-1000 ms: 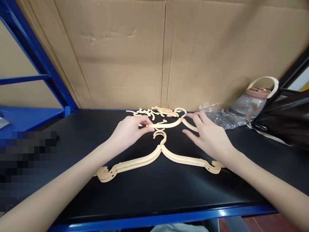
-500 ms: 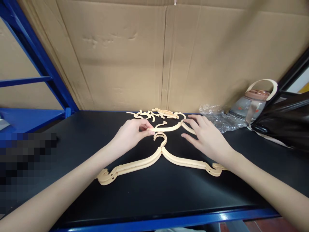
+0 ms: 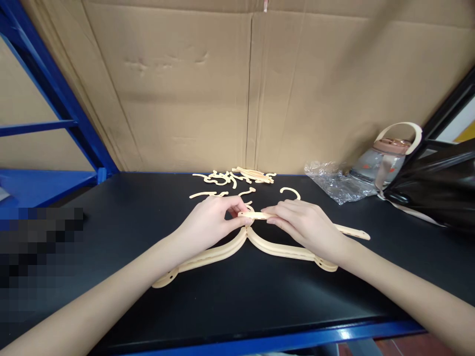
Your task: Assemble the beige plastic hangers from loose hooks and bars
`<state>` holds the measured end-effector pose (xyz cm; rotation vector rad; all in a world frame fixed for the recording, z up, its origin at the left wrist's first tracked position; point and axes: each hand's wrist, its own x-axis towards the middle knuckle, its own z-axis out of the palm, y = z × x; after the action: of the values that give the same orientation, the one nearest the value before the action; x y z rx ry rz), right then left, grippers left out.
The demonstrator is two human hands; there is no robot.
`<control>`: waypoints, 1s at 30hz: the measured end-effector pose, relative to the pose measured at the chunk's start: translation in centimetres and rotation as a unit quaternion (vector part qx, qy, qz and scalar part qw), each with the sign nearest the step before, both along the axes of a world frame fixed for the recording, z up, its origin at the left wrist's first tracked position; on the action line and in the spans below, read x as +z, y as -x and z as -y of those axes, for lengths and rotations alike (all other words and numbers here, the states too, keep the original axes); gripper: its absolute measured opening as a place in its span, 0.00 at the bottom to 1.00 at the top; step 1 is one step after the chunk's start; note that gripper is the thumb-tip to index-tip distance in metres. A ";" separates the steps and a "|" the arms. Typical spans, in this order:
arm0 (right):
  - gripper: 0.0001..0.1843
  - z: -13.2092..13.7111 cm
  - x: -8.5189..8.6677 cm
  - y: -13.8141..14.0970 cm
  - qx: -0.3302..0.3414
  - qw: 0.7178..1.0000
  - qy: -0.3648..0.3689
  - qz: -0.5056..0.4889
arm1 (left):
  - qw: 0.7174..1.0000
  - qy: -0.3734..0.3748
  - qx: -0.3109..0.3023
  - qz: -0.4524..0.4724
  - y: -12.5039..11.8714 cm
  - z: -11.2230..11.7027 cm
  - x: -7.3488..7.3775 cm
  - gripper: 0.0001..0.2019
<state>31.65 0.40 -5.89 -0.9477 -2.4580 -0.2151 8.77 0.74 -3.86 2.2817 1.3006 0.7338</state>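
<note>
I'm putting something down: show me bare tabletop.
Bare: between the near hanger assembly and the blue front edge; between the left hand and the blue shelf frame. Crowded: around the right hand, and at back centre among loose hanger parts.

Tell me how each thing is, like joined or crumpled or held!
Left hand: pinching the short-looking strip
Right hand: holding the strip's other end
Strip: held between both hands
Near hanger: arms spread, meeting in the middle
Curved hook: lying beyond the right hand
Far pieces: heaped
Clear plastic: crumpled
Bottle: lid on, handle raised
</note>
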 end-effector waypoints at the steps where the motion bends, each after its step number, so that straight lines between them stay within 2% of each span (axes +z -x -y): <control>1: 0.11 0.0 0.0 0.0 -0.002 1.000 0.006 0.001 | 1.000 0.003 -0.006 0.006 0.1 0.0 0.1 0.10; 5: 0.11 -0.1 0.1 -0.2 -0.014 1.000 0.011 -0.007 | 0.998 0.024 -0.025 0.051 0.7 -1.3 0.5 0.15; 7: 0.10 -0.3 0.0 -0.4 -0.023 1.000 0.012 -0.006 | 1.000 0.003 -0.009 0.028 1.1 -2.9 0.9 0.15; 10: 0.11 -0.6 -0.2 -0.6 -0.027 1.000 0.006 0.005 | 0.990 -0.080 0.051 -0.103 1.3 -6.2 1.2 0.12; 12: 0.11 -0.7 -0.3 -0.7 -0.029 0.999 -0.005 0.014 | 0.955 -0.137 0.087 -0.247 0.9 -8.7 1.2 0.11; 13: 0.12 -0.8 -0.3 -0.7 -0.031 0.999 -0.012 0.018 | 0.946 -0.147 0.085 -0.277 0.6 -9.9 1.1 0.11; 17: 0.12 -0.8 -0.2 -0.8 -0.045 0.998 -0.039 0.032 | 0.930 -0.165 0.058 -0.324 -1.4 -14.0 -0.1 0.12; 20: 0.11 -0.7 0.1 -0.9 -0.052 0.996 -0.055 0.040 | 0.919 -0.172 0.037 -0.352 -2.5 -16.0 -1.1 0.12; 25: 0.10 -0.7 0.5 -0.9 -0.060 0.994 -0.079 0.045 | 0.898 -0.210 -0.013 -0.387 -3.1 -17.3 -1.9 0.10; 30: 0.08 -0.7 0.6 -0.9 -0.068 0.994 -0.079 0.044 | 0.879 -0.255 -0.043 -0.401 -3.2 -16.3 -1.5 0.09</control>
<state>32.54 1.14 -5.34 -1.0564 -2.4143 -0.5009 11.98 17.06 -5.37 3.2567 1.4174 0.0474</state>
